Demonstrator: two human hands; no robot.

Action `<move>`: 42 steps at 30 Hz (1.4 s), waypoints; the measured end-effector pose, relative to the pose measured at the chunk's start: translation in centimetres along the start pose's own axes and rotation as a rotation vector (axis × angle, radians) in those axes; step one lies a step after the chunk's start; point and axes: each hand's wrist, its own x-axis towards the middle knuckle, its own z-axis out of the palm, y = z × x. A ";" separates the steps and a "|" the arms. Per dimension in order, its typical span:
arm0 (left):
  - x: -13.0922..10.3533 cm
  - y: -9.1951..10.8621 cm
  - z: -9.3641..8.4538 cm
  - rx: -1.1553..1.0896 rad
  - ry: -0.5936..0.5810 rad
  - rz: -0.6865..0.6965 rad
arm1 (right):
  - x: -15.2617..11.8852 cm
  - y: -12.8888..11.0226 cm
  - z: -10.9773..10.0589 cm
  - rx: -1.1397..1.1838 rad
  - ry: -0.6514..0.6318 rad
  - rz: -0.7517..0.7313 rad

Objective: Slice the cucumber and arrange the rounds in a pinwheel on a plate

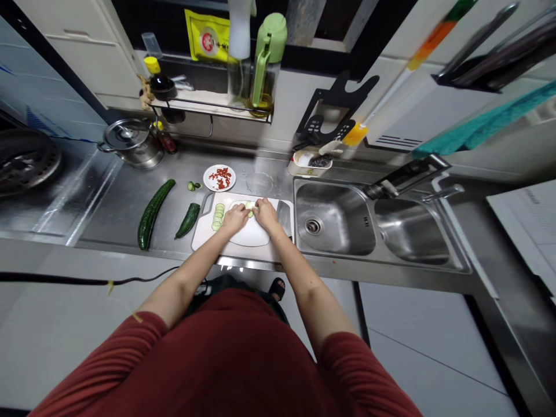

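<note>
A white plate [251, 236] rests on the cutting board [204, 230]. Over its far part, my left hand [236, 219] and my right hand [265, 213] meet, fingers closed around pale green cucumber slices [249, 205]; the fingers partly cover them. Left of the plate, a row of overlapping cucumber slices [218, 216] lies on the board. A wide grey knife blade [284, 216] lies at the board's right end, near my right hand. Further left on the counter are a cut cucumber piece [188, 220], a whole cucumber [155, 214] and small cucumber ends [193, 186].
Behind the board sits a small plate of chopped red pieces [219, 178]. A double steel sink [334, 217] adjoins on the right. At the back left stand a lidded pot [130, 142] and a sauce bottle [165, 139]; a wire shelf [208, 103] with bottles hangs above.
</note>
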 end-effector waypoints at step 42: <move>-0.5 0.4 -0.4 0.133 0.001 0.046 | -0.6 -0.1 1.5 -0.031 0.066 -0.030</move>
